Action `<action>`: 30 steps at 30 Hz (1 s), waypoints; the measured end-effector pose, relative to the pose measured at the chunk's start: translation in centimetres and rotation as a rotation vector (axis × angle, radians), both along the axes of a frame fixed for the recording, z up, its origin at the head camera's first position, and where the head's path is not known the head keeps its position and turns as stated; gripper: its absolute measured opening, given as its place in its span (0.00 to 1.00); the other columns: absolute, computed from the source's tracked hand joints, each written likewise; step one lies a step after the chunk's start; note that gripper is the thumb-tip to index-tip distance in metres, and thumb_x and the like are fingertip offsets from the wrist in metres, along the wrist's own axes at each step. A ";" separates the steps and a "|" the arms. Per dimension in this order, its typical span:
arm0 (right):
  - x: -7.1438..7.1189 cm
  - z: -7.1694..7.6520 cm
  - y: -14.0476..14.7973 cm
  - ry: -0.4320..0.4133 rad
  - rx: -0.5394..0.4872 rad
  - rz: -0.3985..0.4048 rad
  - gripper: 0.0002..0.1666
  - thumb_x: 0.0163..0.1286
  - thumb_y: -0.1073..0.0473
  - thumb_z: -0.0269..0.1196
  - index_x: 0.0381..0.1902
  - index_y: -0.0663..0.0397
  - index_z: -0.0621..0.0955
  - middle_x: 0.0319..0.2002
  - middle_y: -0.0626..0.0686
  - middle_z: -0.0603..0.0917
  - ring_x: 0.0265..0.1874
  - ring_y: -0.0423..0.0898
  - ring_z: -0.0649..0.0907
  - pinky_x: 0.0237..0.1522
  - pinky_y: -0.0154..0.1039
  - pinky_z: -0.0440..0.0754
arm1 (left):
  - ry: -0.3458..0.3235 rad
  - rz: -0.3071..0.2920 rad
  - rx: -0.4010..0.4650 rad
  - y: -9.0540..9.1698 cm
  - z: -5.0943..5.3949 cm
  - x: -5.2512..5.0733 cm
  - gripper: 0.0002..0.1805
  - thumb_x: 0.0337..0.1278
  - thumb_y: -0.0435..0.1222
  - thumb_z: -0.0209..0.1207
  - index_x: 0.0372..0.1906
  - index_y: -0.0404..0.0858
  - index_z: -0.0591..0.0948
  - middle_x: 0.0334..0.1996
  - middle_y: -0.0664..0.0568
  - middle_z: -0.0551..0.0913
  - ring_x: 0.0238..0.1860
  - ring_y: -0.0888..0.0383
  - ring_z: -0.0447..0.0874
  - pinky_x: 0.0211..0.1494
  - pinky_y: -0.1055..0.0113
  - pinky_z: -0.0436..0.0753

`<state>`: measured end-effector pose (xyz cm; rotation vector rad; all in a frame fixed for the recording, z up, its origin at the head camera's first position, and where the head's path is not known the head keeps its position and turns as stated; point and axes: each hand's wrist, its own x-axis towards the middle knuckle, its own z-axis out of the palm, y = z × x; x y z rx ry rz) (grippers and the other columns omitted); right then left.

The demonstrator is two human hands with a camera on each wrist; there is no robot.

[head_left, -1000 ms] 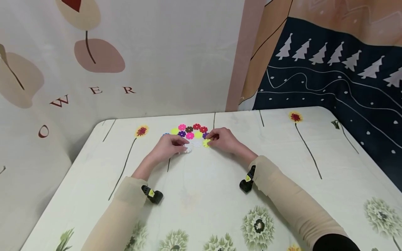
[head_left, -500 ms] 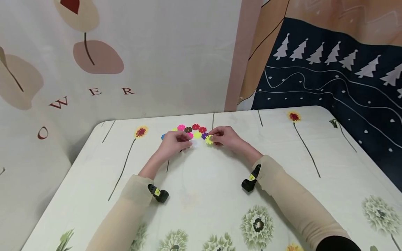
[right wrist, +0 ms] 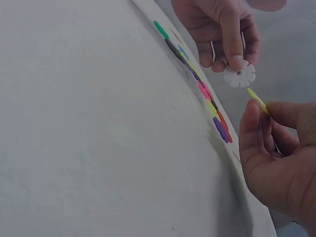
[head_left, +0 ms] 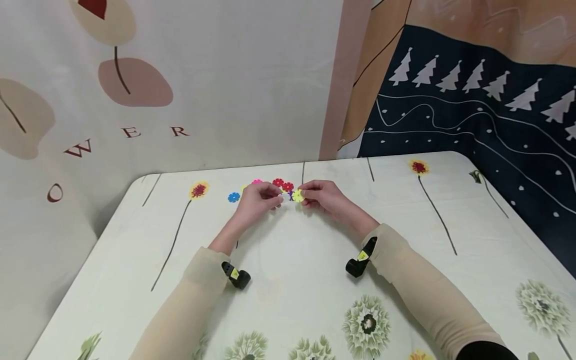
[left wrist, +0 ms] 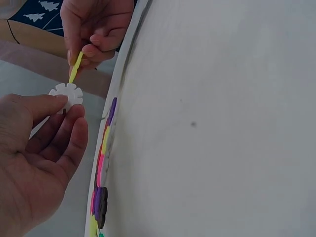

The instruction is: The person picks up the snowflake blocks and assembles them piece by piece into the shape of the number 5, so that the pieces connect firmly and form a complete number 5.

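Drawn closer together, the white disc and yellow disc are being pinched by the left hand and right hand respectively, above the table near its far edge, seemingly being aligned for joining.

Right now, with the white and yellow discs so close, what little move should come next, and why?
I'd probably ease the white disc a little toward the yellow disc, lining up a notch. The left fingers pinch the white one, its notched rim close to the yellow one, which the right fingers hold crosswise to it.
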<state>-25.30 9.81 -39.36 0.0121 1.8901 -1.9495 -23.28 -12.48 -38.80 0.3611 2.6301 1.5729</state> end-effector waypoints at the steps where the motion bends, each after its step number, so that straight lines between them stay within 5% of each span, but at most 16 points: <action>1: 0.0 0.0 0.0 -0.003 -0.012 -0.002 0.16 0.78 0.65 0.60 0.59 0.67 0.78 0.48 0.59 0.81 0.34 0.45 0.82 0.39 0.31 0.85 | 0.005 -0.004 0.002 0.1 0.0 0.0 0.08 0.65 0.31 0.67 0.46 0.32 0.85 0.38 0.43 0.87 0.37 0.50 0.86 0.41 0.68 0.86; 13: 0.5 0.3 0.3 -0.004 -0.057 0.006 0.17 0.78 0.67 0.58 0.60 0.70 0.76 0.47 0.60 0.79 0.32 0.44 0.82 0.37 0.30 0.84 | 0.028 -0.054 0.000 0.9 0.2 -0.1 0.07 0.65 0.30 0.67 0.45 0.33 0.87 0.36 0.45 0.87 0.35 0.51 0.86 0.41 0.64 0.86; 30: 0.9 0.8 0.0 0.033 -0.043 -0.097 0.16 0.75 0.67 0.63 0.56 0.72 0.80 0.49 0.62 0.81 0.30 0.43 0.86 0.37 0.30 0.85 | 0.145 -0.010 -0.012 1.6 0.6 0.1 0.04 0.62 0.29 0.69 0.40 0.33 0.89 0.35 0.46 0.89 0.35 0.52 0.87 0.43 0.65 0.87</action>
